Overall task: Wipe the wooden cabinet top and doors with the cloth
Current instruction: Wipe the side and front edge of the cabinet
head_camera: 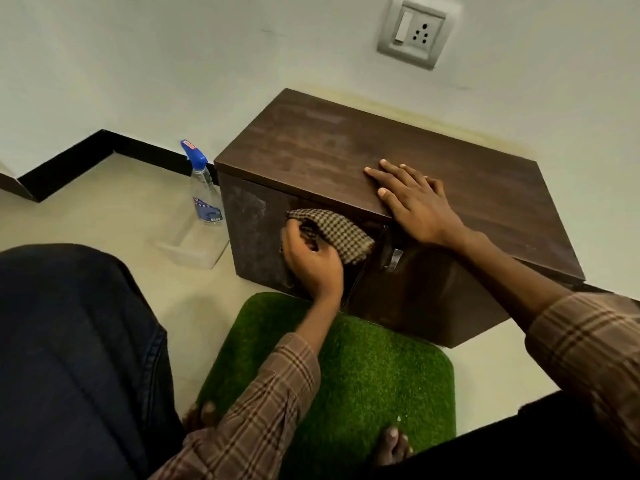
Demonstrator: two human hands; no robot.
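Observation:
A low dark wooden cabinet (346,150) stands on the floor against the wall. My left hand (311,261) grips a checked brown cloth (337,233) and holds it against the upper part of the left door (256,237). My right hand (412,202) lies flat, fingers spread, on the cabinet top near its front edge. The right door (433,292) has a metal handle (393,259) just right of the cloth. Dull smears show on the left door.
A clear spray bottle (204,188) with a blue trigger stands on the floor left of the cabinet, beside the black skirting. A green grass-like mat (363,368) lies in front of the cabinet under my feet. My knee fills the lower left. A wall socket (415,32) sits above.

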